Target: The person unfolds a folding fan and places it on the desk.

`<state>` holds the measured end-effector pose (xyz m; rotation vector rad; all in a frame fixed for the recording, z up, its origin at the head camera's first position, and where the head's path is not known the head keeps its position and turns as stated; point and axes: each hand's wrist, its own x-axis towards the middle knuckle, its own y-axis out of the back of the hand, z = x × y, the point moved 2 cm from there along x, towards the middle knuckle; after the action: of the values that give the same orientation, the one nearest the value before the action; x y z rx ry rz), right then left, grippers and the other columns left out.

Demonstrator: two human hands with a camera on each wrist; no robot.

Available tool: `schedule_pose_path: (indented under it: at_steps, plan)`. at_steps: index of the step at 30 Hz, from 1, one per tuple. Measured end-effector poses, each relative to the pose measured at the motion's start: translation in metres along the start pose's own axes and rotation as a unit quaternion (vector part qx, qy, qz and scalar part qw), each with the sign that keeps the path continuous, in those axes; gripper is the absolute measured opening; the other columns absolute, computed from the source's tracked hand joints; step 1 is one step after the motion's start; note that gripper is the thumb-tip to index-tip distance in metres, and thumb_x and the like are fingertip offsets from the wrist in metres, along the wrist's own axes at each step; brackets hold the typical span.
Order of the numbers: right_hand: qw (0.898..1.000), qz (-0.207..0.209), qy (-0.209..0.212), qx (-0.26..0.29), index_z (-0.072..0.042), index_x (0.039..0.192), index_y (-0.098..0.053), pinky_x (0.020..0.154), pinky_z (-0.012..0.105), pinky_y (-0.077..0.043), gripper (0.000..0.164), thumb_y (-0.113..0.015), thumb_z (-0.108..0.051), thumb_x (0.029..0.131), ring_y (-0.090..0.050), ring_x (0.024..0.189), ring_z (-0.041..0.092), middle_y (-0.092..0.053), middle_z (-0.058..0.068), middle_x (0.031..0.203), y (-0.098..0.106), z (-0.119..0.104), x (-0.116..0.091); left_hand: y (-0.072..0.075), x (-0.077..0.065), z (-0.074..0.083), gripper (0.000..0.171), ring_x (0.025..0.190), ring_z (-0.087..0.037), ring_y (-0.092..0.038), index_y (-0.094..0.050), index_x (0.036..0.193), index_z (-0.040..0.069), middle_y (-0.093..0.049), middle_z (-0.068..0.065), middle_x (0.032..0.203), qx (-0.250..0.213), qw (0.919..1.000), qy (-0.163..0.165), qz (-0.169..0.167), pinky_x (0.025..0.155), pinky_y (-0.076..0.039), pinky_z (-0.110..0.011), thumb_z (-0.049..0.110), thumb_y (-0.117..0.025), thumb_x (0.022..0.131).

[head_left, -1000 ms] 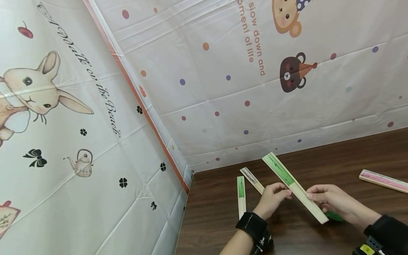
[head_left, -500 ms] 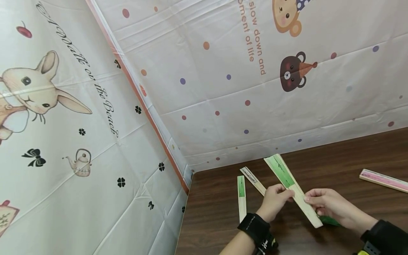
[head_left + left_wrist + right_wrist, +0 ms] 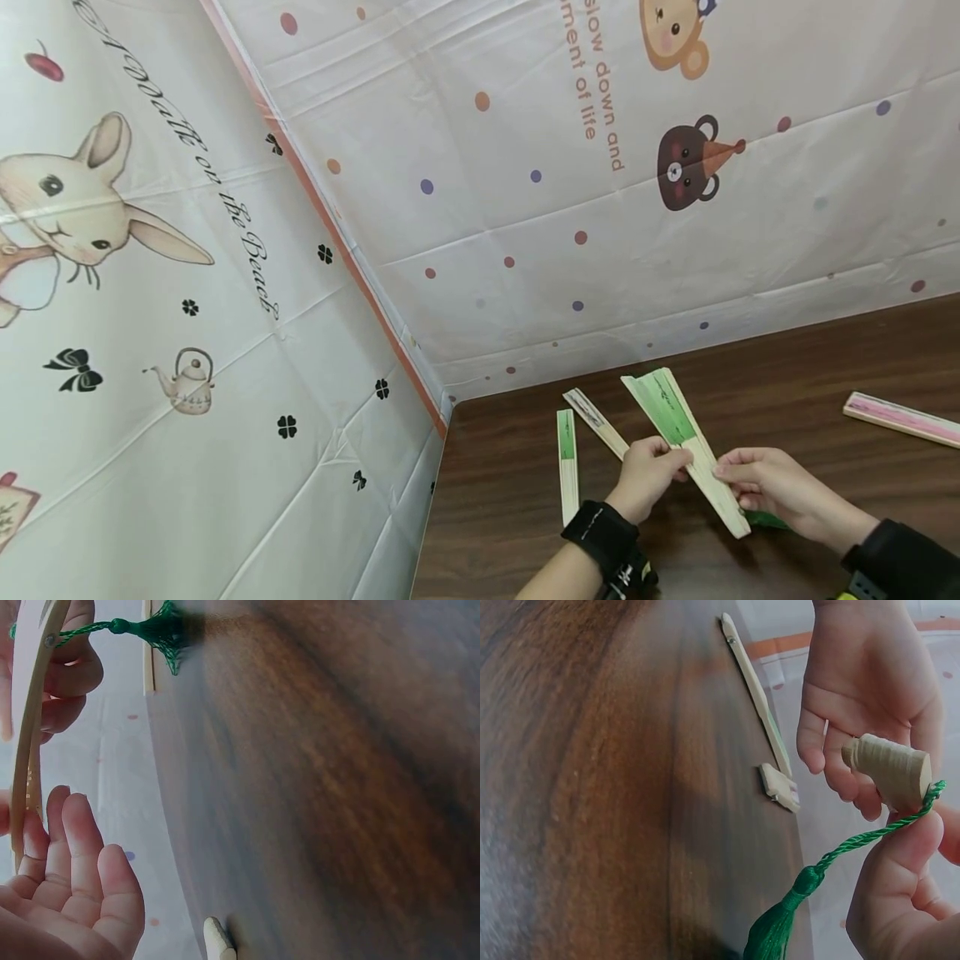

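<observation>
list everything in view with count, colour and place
held fan: 1, green and cream, partly spread in both hands
tassel: 1, green, corded to held fan's narrow end
closed green fan: 1, green and cream, table's left
dark-printed fan: 1, cream, closed, beside it
pink fan: 1, pink and cream, table's right
table: 1, brown, below hands
printed sheets: 2, white, left and behind table
wristbands: 2, black, one per wrist
left hand: 1, bare, pinching held fan
right hand: 1, bare, pinching near its narrow end
</observation>
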<state>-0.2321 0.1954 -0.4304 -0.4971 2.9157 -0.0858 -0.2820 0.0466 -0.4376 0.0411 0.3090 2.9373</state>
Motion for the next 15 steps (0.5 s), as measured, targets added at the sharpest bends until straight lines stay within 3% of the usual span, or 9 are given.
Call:
schedule_pose_path:
  at_steps: [6, 15]
  plan:
    - [1.000, 0.025, 0.000, 0.001, -0.010, 0.085, -0.059, 0.057, 0.018, -0.046, 0.011, -0.050, -0.017, 0.089, -0.050, 0.059, 0.003, -0.054, -0.006, 0.068, 0.0009, 0.0017, -0.0009, -0.0001, -0.0008, -0.0017, 0.009, 0.049, -0.006, -0.052, -0.063, 0.069, 0.004, -0.055, 0.006, 0.057, -0.009, 0.9999, 0.004, 0.004, 0.054, -0.046, -0.017, 0.012, -0.066, 0.071]
    - [0.999, 0.037, -0.001, -0.003, -0.011, 0.083, -0.059, 0.057, 0.018, -0.046, 0.010, -0.052, -0.016, 0.088, -0.050, 0.059, 0.003, -0.053, -0.006, 0.068, 0.0032, 0.0022, -0.0012, 0.0027, -0.0020, -0.0027, 0.017, 0.049, -0.008, -0.053, -0.060, 0.068, -0.001, -0.056, 0.002, 0.058, -0.011, 0.9999, 0.005, -0.004, 0.055, -0.048, -0.021, 0.014, -0.067, 0.073]
